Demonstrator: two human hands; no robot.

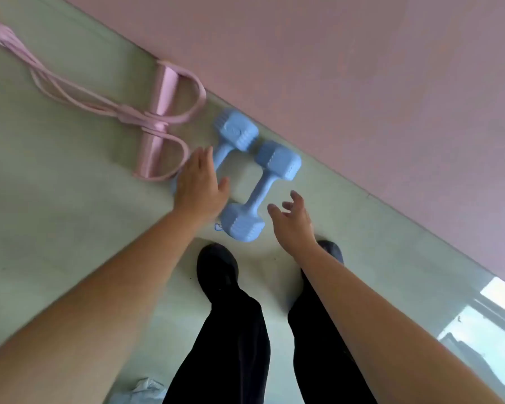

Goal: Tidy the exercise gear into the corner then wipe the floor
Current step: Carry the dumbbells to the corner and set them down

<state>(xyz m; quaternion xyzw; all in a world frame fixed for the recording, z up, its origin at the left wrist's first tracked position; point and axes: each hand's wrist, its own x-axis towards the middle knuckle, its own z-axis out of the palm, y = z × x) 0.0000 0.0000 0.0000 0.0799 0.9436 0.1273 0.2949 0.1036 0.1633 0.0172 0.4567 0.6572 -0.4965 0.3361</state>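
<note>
Two light-blue moulded dumbbells lie side by side on a smooth, pale-green floor where it meets a matt pink wall, whose base crosses the view diagonally. Left dumbbell and right dumbbell have blocky, rib-edged heads and slim round handles; their long axes are nearly parallel, each with one head toward the wall. Left of them lies a pink pedal resistance band with a foam bar and looped straps. Left grip, fingers straight and together, covers the left dumbbell's near end; contact cannot be told. Right grip, fingers spread and loosely bent, holds nothing beside the right dumbbell's near head. Black shoes and black trousers stand below.
</note>
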